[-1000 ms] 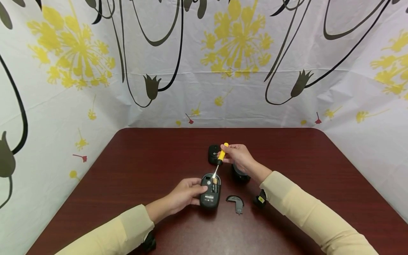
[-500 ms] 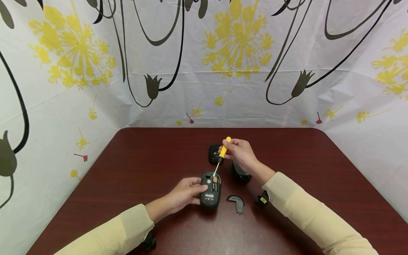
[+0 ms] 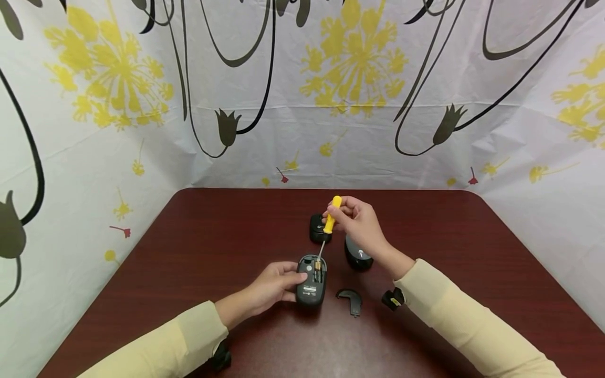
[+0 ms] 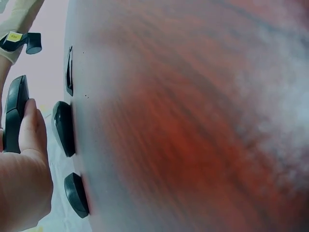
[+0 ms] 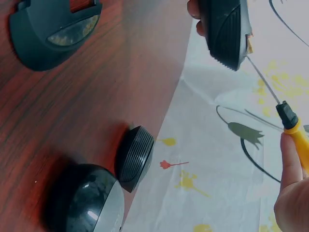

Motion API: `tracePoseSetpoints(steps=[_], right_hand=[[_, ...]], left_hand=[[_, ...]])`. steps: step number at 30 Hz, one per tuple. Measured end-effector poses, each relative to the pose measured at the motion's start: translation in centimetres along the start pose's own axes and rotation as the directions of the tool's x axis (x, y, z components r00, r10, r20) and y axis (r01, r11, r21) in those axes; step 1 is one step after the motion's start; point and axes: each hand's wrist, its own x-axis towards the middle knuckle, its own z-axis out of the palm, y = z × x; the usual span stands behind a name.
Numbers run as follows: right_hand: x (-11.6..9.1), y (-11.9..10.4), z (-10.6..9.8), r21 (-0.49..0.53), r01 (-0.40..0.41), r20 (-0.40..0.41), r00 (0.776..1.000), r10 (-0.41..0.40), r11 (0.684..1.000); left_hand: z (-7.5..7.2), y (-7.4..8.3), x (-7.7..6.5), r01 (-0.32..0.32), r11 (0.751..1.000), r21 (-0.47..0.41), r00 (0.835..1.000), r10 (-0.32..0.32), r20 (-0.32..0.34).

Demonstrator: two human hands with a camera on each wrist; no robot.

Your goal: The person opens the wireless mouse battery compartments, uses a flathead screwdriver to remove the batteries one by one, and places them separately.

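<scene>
My left hand (image 3: 271, 289) grips a dark computer mouse (image 3: 309, 298) by its left edge, underside up, thumb across it. The battery bay of this mouse is uncovered, and batteries (image 3: 318, 270) show inside. My right hand (image 3: 363, 224) pinches the yellow handle of a screwdriver (image 3: 332, 216). Its thin metal shaft slants down to the far end of the batteries. Seen from the right wrist, the tip meets the held mouse (image 5: 224, 31) beside a gold-coloured battery end. In the left wrist view the mouse (image 4: 15, 113) is raised above the table.
On the dark red table (image 3: 227, 231) lies a curved battery cover (image 3: 352, 300), right of the held mouse. Two more mice stand farther back: a small black mouse (image 3: 317, 232) and a grey-and-black mouse (image 3: 357, 257), partly behind my right hand. Patterned white cloth (image 3: 293, 131) encloses the table.
My right hand has risen and shifted slightly away and to the right, and the screwdriver handle is higher. Its tip remains at the battery end. My left hand and the mouse hardly move.
</scene>
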Motion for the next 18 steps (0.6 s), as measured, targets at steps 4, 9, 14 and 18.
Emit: tracePoseSetpoints(steps=[4,9,14,18], right_hand=[[0.2,0.7,-0.2,0.048,-0.077,-0.009,0.997,0.078,0.996],[0.7,2.8,-0.8,0.116,-0.262,-0.041,0.962,0.268,0.958],[1.1,4.2,-1.2,0.139,-0.399,-0.055,0.911,0.409,0.907],[1.3,4.8,-1.4,0.171,-0.474,-0.057,0.87,0.489,0.864]], left_hand=[[-0.1,-0.3,0.1,-0.003,1.0,0.002,1.0,0.003,0.001],[0.1,-0.5,0.1,-0.006,1.0,-0.006,1.0,0.006,0.003],[0.3,-0.5,0.0,-0.014,1.0,0.003,1.0,0.014,0.002],[0.4,-0.4,0.0,-0.018,1.0,0.003,1.0,0.018,0.011]])
